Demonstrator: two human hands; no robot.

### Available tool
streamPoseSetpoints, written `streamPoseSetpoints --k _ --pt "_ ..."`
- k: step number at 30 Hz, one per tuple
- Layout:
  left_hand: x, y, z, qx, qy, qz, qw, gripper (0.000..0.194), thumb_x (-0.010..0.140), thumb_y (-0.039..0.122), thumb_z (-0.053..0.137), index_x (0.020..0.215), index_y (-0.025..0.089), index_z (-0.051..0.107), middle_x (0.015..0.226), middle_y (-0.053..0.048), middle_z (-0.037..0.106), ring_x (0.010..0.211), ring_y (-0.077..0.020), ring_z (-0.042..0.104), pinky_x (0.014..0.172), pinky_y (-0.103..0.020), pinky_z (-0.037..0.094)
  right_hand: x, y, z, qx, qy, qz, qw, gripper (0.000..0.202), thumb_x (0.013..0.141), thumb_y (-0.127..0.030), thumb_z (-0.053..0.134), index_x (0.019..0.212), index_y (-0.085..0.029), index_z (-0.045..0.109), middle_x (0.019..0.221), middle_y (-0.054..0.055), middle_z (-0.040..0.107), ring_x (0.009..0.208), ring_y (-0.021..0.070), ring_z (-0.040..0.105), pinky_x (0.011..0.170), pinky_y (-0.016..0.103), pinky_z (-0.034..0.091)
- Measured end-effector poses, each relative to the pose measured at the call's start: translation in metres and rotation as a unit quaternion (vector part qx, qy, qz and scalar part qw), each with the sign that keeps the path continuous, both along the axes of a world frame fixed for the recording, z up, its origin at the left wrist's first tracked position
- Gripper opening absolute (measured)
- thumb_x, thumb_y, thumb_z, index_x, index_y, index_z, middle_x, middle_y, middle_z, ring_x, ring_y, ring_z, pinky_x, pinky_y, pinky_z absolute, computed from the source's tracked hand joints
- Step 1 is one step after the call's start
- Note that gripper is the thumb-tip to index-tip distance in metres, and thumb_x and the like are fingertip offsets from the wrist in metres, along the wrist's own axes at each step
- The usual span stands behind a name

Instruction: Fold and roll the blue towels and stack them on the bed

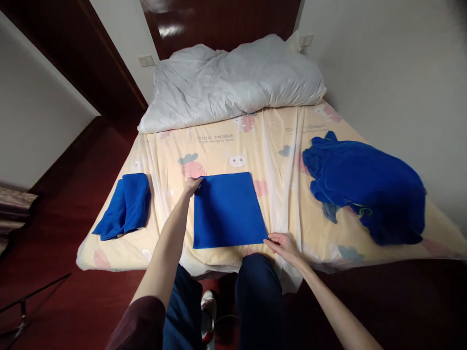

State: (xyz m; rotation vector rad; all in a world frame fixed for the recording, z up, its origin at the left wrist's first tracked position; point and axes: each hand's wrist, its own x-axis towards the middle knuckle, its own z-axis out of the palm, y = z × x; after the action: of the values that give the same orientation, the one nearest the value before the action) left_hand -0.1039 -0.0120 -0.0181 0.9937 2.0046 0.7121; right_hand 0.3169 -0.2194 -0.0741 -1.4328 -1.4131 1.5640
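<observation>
A blue cloth (228, 211) lies flat in a near-square on the bed, close to its front edge. My left hand (192, 185) is closed on the cloth's far left corner, thumb on top. At the near right corner, my right hand (283, 246) pinches the cloth between thumb and fingers. To the left rests a folded blue cloth bundle (127, 206). A large, loose heap of blue cloth (368, 187) sits on the right side of the bed, with bits of green edging showing.
The bed (215, 150) has a yellow rabbit-print sheet under a thin, see-through cover. A rolled white quilt (233, 82) lies across its head. Walls stand behind and to the right. A thin black stand (24, 311) is on the dark red floor at lower left.
</observation>
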Motion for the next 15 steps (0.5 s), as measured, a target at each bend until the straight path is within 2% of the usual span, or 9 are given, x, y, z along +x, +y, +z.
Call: streamPoseSetpoints --k 3,6,11,15 --pt "0.004 0.019 -0.019 0.01 0.042 0.023 0.999 0.031 0.087 0.042 0.069 0.069 0.017 0.066 0.054 -0.003 0.057 0.055 -0.0168 0.057 0.05 -0.025 0.037 0.004 0.0 -0.008 -0.012 0.004 -0.002 1.0 0.055 0.076 -0.071 0.078 0.079 -0.018 0.064 0.056 -0.003 0.055 0.052 0.013 0.05 0.053 0.027 0.037" --pt "0.0 0.022 -0.029 0.019 0.077 0.046 0.996 0.028 0.091 0.04 0.063 0.078 0.016 0.071 0.065 -0.008 0.068 0.066 -0.0206 0.066 0.056 -0.025 0.044 0.004 -0.001 -0.007 -0.014 0.013 0.002 1.0 0.056 0.075 -0.073 0.078 0.074 -0.019 0.061 0.056 -0.003 0.054 0.051 0.0129 0.05 0.052 0.027 0.036" --pt "-0.019 0.017 -0.026 0.034 0.122 0.07 0.989 0.029 0.093 0.036 0.059 0.086 0.015 0.078 0.088 -0.014 0.078 0.089 -0.0251 0.074 0.072 -0.028 0.052 0.0 -0.001 0.003 -0.019 0.014 0.0 1.0 0.06 0.075 -0.077 0.077 0.071 -0.02 0.06 0.053 -0.003 0.052 0.049 0.0122 0.048 0.052 0.027 0.034" --pt "-0.025 0.016 -0.022 0.038 0.12 0.041 0.991 0.029 0.092 0.041 0.065 0.084 0.017 0.079 0.088 -0.012 0.079 0.091 -0.0246 0.075 0.079 -0.028 0.055 -0.001 -0.001 0.006 -0.019 0.013 -0.019 1.0 0.062 0.072 -0.078 0.078 0.077 -0.018 0.063 0.053 -0.003 0.053 0.049 0.0121 0.047 0.052 0.028 0.034"
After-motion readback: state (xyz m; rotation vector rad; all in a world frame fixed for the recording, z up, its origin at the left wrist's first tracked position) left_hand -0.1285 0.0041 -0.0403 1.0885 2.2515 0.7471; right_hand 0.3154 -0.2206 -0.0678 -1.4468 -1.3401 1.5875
